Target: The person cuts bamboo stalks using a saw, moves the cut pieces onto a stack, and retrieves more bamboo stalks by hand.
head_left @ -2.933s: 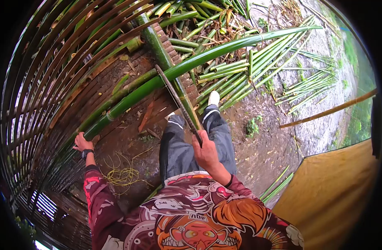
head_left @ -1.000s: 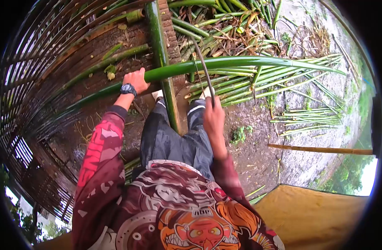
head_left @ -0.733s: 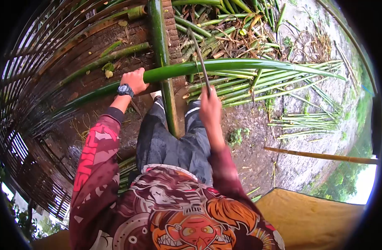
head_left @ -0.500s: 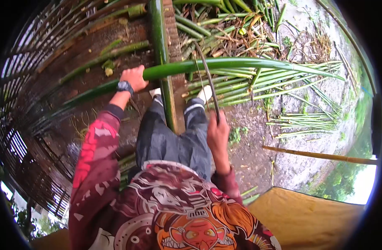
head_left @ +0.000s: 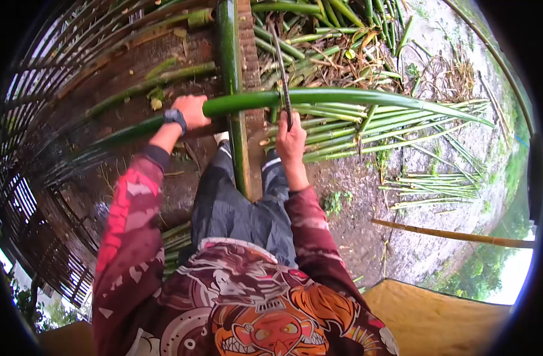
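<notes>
A thick green bamboo pole [head_left: 342,96] runs crosswise, resting over another green bamboo pole [head_left: 229,53] that lies lengthwise between my legs. My left hand [head_left: 191,111], with a dark watch at the wrist, is closed around the crosswise pole, left of where the two cross. In my right hand [head_left: 291,145] is the handle of a bow saw [head_left: 278,53] with a dark, curved frame. The saw lies across the pole just right of the crossing, and a pale cut mark shows beside it. My right hand is just below the pole.
Cut bamboo lengths [head_left: 337,133] lie in a pile at the right, with a smaller bundle [head_left: 437,185] farther off. Dry leaves and offcuts [head_left: 342,59] cover the ground ahead. A slatted bamboo fence [head_left: 34,196] stands left; a tan tarp [head_left: 431,314] hangs lower right.
My right hand has moved forward, up close to the pole, pushing the saw farther across it. My left hand keeps its hold on the pole.
</notes>
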`<state>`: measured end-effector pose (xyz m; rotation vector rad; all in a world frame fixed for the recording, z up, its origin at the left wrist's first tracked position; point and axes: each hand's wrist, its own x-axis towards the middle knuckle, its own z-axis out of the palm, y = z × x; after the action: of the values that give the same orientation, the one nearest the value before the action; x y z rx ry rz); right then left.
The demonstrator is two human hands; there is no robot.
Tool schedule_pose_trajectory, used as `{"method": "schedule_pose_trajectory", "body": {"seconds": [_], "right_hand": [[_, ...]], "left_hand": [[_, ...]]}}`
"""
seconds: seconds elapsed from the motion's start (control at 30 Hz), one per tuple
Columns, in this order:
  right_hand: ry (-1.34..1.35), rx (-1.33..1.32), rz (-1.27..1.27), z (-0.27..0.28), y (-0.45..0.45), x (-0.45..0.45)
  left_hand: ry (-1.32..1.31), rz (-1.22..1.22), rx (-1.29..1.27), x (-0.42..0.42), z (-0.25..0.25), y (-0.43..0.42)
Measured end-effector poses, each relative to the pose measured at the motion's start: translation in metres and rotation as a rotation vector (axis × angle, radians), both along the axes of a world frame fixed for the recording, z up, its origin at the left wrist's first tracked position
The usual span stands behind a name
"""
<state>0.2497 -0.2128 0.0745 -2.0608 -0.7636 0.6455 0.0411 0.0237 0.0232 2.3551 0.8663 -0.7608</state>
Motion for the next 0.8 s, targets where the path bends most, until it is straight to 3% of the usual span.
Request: {"method": "schedule_pose_trajectory", "body": {"seconds": [0.1,0.13,0.17,0.2,0.3,0.37,0.43,0.53,0.57,0.63,0.7,0.8], "right_hand": [[0.107,-0.205,-0.013,0.026,-0.006,0.003],[0.004,-0.090,-0.039,0.042,-0.019,-0.004],[-0.293,-0.117,0.154,0.066,-0.042,-0.007],[0.059,-0.254,-0.057,0.103,-0.059,-0.017],[0.201,-0.440,-0.132,0.166,-0.086,-0.022],[0.134,-0.333,-0.073,0.165,-0.070,-0.016],[-0.083,-0.388,0.046,0.062,-0.034,0.010],[0.007,-0.286,0.001,0.049,0.042,0.025],[-0.010,-0.332,-0.002,0.051,0.035,0.016],[0.022,-0.253,-0.044,0.055,0.031,0.010],[-0.002,-0.243,-0.066,0.061,0.028,0.005],[0.040,-0.286,-0.052,0.053,0.016,0.001]], "left_hand": [[0.017,-0.007,-0.055,0.001,-0.002,0.003],[0.017,-0.003,-0.057,0.000,0.000,0.002],[0.016,0.000,-0.065,-0.001,0.001,-0.001],[0.015,0.002,-0.077,-0.003,0.001,-0.005],[0.010,0.017,-0.069,-0.004,-0.002,-0.001],[0.007,-0.010,-0.094,-0.002,-0.001,0.004],[-0.002,-0.007,-0.104,-0.006,-0.007,-0.002],[-0.103,-0.038,-0.151,-0.001,0.003,0.014],[-0.379,-0.045,-0.033,-0.011,-0.006,0.006],[-0.624,-0.218,0.335,-0.022,-0.011,-0.013],[-0.589,-0.183,0.506,-0.027,-0.015,-0.033],[-0.442,-0.002,0.526,-0.020,-0.021,-0.058]]}}
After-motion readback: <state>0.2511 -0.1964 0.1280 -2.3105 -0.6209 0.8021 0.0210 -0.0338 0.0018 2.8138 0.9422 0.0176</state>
